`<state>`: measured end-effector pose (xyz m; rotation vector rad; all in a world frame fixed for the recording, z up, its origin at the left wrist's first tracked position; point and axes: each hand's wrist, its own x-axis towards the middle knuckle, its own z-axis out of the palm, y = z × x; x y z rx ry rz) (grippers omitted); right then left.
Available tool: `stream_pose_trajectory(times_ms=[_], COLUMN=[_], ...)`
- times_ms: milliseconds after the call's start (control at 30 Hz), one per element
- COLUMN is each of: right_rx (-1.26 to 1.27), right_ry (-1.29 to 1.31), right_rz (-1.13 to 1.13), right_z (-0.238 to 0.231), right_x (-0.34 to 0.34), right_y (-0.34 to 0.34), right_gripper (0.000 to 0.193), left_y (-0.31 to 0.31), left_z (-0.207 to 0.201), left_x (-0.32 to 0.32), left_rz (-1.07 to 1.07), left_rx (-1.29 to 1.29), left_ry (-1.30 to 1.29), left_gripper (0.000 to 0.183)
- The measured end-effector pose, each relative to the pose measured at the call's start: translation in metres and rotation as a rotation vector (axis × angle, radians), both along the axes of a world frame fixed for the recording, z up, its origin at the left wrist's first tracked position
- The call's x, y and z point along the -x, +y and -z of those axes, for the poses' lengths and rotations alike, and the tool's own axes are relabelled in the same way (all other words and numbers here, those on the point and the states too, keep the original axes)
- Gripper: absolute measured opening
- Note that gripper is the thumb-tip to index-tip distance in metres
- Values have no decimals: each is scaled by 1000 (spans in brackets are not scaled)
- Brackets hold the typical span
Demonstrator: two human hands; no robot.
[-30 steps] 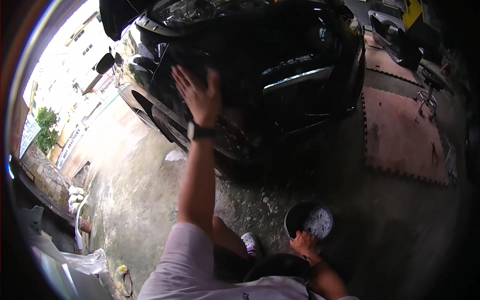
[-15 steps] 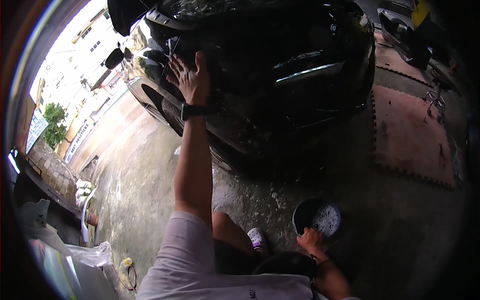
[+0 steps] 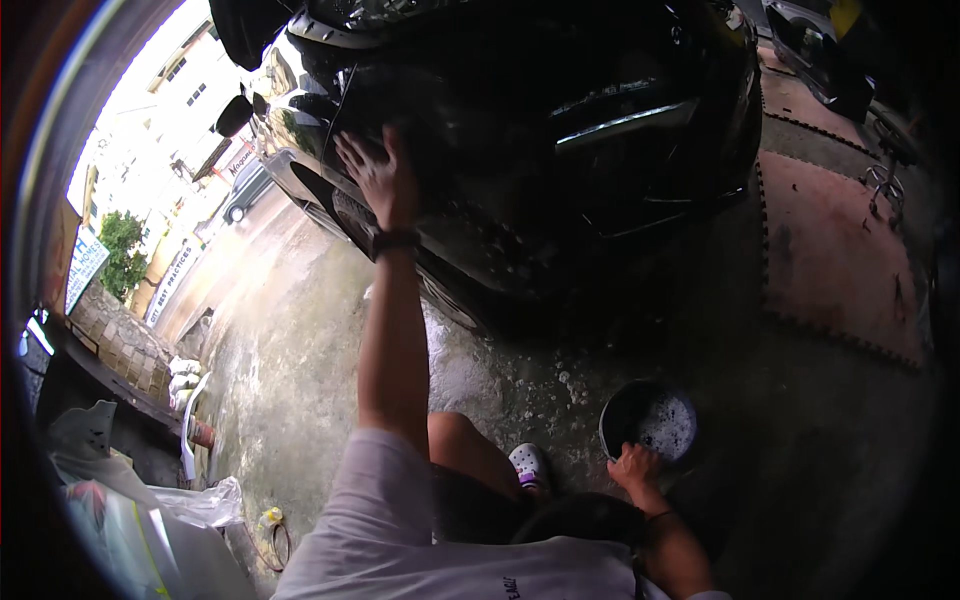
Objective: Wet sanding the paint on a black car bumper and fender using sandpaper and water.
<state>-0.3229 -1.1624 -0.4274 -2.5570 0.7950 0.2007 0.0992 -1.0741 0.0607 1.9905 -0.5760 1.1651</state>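
Note:
My left arm reaches forward, and my left hand (image 3: pixel 380 182) lies flat with fingers spread against the dark, glossy bumper (image 3: pixel 480 150) of a black car, near its wheel-side corner. A dark band circles that wrist. Low on the right, my right hand (image 3: pixel 634 466) has its fingers curled over the near rim of a round dark bucket (image 3: pixel 606 428). Foamy suds (image 3: pixel 668 424) float on the liquid inside. Drops and wet specks show on the lower bumper. Whether anything lies beneath my left palm is hidden.
The bucket stands on a wet concrete floor (image 3: pixel 300 370), right of my white clog (image 3: pixel 527 464). Reddish foam mats (image 3: pixel 840 240) lie at the right. Plastic-covered items (image 3: pixel 150 530) crowd the lower left. Beyond the car runs a sunlit street with a passing vehicle (image 3: pixel 248 190).
My left hand has slid lower on the bumper, toward me. My right hand stays at the bucket's rim. A vehicle has come into view on the street, and the whole view has shifted slightly.

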Motion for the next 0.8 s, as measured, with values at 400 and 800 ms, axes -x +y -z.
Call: stream_pose_trajectory(times_ms=[400, 800], right_rx=[4, -478], right_ry=[18, -342], right_rz=[-27, 312], right_z=[-22, 44], right_x=[-3, -40], right_y=[-2, -54], right_gripper=[48, 54], left_y=[29, 73], left_z=[20, 111], left_x=[18, 40], left_rz=[-61, 614], left_rx=[-123, 939], left_ry=[-9, 234], left_gripper=[96, 18])
